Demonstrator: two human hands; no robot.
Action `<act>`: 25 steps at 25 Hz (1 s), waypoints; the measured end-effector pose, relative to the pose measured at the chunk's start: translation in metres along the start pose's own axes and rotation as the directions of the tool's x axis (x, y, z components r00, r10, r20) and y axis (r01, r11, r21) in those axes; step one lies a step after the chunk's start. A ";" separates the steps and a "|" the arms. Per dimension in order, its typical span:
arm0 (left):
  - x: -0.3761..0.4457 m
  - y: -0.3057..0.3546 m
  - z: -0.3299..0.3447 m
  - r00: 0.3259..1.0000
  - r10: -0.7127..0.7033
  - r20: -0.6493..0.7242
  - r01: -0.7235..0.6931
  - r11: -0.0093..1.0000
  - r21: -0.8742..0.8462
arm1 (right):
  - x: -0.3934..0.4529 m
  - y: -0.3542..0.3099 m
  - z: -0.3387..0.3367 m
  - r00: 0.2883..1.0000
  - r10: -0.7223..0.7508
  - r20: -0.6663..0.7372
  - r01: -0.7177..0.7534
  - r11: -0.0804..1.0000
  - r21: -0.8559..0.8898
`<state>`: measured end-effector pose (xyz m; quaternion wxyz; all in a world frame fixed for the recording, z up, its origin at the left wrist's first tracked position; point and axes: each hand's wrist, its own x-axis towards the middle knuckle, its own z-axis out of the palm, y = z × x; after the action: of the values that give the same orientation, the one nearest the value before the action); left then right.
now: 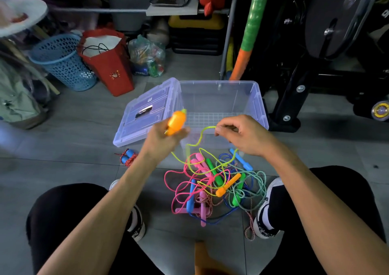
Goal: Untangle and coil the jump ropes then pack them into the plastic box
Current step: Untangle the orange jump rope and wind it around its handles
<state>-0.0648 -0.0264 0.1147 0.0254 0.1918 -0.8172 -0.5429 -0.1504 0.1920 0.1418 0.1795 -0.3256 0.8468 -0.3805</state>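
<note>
My left hand [166,138] grips an orange jump-rope handle [177,121], raised in front of the clear plastic box [257,104]. My right hand [242,135] pinches the yellow-green rope [200,140] that runs from that handle down into a tangled pile of jump ropes [216,182] on the floor between my feet. The pile holds pink, green, blue and orange handles with pink, blue, teal and red-white cords. A coiled red-white rope with blue handles [127,157] lies apart at the left. Nothing lies inside the box.
The box lid [147,110] leans against the box's left side. Behind stand a blue basket [63,62], a red paper bag [109,64] and a plastic bag of items [147,55]. Black exercise equipment [328,49] fills the right. My shoes [267,209] flank the pile.
</note>
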 end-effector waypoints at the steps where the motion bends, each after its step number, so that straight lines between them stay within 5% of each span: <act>1: -0.006 0.007 0.008 0.989 0.099 0.109 -0.099 0.995 -0.008 | 0.001 -0.004 0.005 0.999 -0.025 0.031 0.025 1.000 0.005; 4: -0.017 0.020 0.021 0.963 0.225 0.147 -0.222 0.974 -0.040 | 0.004 -0.012 0.014 0.996 -0.061 0.057 0.060 0.998 0.027; 7: -0.006 0.015 0.005 0.980 -0.043 -0.193 0.005 0.981 -0.196 | 0.006 -0.005 0.010 1.000 -0.004 0.011 0.004 0.999 0.038; 10: 0.014 0.000 -0.030 0.858 -0.296 -0.420 0.133 0.918 -0.374 | 0.006 0.007 -0.002 0.996 0.086 0.006 -0.085 0.994 -0.067; 13: 0.011 -0.003 -0.027 0.929 -0.217 -0.299 0.161 0.966 -0.200 | 0.005 0.003 -0.004 0.999 0.045 -0.014 -0.046 0.997 -0.064; 15: -0.003 0.012 -0.010 0.996 -0.086 -0.022 0.081 0.986 -0.146 | 0.008 -0.006 0.003 1.000 -0.009 0.026 0.010 0.999 -0.039; 18: -0.019 0.025 0.007 0.969 0.030 0.247 -0.031 1.000 0.000 | 0.013 -0.015 0.019 0.997 -0.058 0.054 0.057 0.998 0.017; 21: -0.018 0.023 0.001 0.998 -0.003 0.055 0.013 0.982 -0.188 | 0.011 -0.018 0.019 0.997 -0.041 0.060 0.035 0.995 0.090; 25: 0.000 0.017 -0.025 0.936 -0.264 -0.233 0.070 0.788 -0.612 | 0.011 -0.002 0.011 0.989 0.076 0.126 -0.076 0.997 -0.008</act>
<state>-0.0635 -0.0420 0.1404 0.1619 0.3284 -0.5710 -0.7347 -0.1515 0.1776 0.1362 0.2467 -0.3168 0.8462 -0.3504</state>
